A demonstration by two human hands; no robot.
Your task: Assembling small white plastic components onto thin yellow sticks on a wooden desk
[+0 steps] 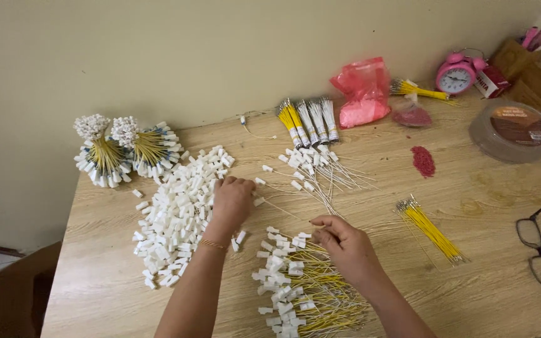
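My left hand (231,200) curled in the heap of small white plastic connectors (180,216), grip hidden; right hand (344,245) pinches thin yellow wires (311,285) beside it. Risk: scattering connectors, tangling wires.

Landmark: pink alarm clock (457,74), far right of worktop (471,206). Pink plastic bag (363,91) well left of it, against wall. Small red-and-white box (491,82) just right, touching. Round clear lidded tub (513,131), brown label (518,122) on top, in front-right.

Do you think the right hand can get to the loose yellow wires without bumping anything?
Probably yes. The right hand rests at the finished pile, and the loose yellow wires lie just to its right on bare table. Nothing stands between them; the glasses lie farther off.
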